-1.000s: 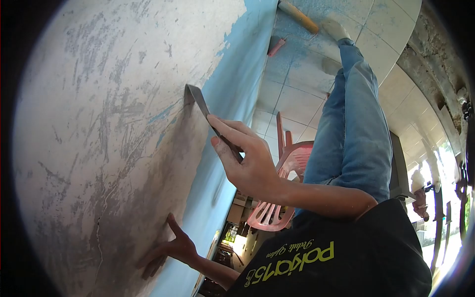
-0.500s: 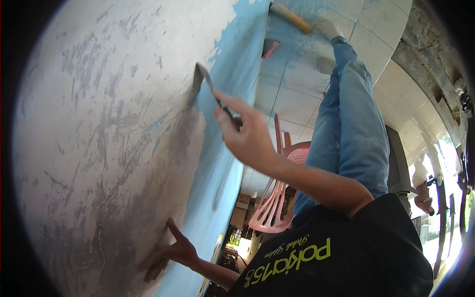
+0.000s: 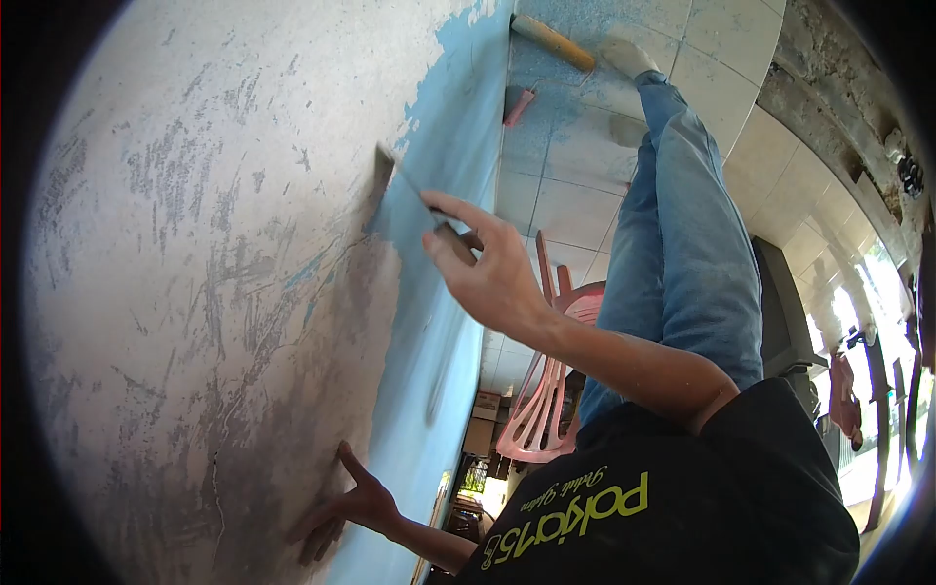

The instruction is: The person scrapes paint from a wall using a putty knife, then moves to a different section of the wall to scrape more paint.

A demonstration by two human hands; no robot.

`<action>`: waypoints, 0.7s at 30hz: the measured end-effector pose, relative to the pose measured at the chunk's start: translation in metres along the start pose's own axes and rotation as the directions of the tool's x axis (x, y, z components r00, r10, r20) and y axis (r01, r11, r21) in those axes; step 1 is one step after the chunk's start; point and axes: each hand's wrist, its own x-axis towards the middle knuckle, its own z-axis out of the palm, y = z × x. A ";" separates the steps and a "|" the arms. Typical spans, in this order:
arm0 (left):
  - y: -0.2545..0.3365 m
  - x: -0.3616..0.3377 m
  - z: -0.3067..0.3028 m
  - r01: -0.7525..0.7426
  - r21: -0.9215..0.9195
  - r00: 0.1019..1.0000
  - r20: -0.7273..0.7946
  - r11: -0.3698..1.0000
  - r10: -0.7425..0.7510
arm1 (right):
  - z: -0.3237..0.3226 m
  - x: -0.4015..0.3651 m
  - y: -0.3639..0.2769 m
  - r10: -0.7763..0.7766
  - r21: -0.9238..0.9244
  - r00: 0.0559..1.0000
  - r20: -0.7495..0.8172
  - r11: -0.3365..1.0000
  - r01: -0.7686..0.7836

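My right hand (image 3: 492, 268) grips a scraper by its handle (image 3: 453, 239), fingers wrapped round it. The scraper's flat metal blade (image 3: 380, 185) is at the wall, near the ragged edge between pale bared surface and blue paint; its shank is blurred. Lower down, my left hand (image 3: 356, 502) rests on a grey, darkened part of the wall (image 3: 263, 409), holding nothing, its thumb apart from the fingers. The blue paint (image 3: 439, 263) runs as a strip beside the bared area. Grey scratches and a thin crack mark the pale surface.
A yellowish cylinder (image 3: 554, 42) and a small pink object (image 3: 520, 107) lie on the tiled floor (image 3: 565, 210) among blue flakes. A pink plastic chair (image 3: 536, 419) stands by my legs (image 3: 702, 263). A dark object (image 3: 780, 302) is beyond them. Boxes (image 3: 480, 424) show behind.
The scraper blade has moved down along the wall and turned somewhat. My left hand stays on the wall. The whole view has shifted slightly.
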 end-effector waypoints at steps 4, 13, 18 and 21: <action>-0.004 0.000 0.003 -0.028 0.088 0.996 -0.076 0.996 0.035 | 0.002 0.011 0.018 -0.111 -0.011 0.989 -0.097 0.994 0.110; -0.002 0.000 0.002 -0.084 0.092 0.993 -0.076 0.992 0.091 | 0.008 0.014 0.010 -0.154 -0.096 0.983 -0.097 0.985 0.145; -0.007 0.002 0.003 -0.130 0.184 0.985 -0.093 0.974 0.148 | -0.004 0.018 -0.004 -0.087 -0.157 0.995 -0.040 0.984 0.080; -0.001 0.001 0.002 -0.075 0.150 0.991 -0.096 0.986 0.090 | 0.001 0.024 0.003 -0.092 -0.181 0.992 -0.088 0.981 0.075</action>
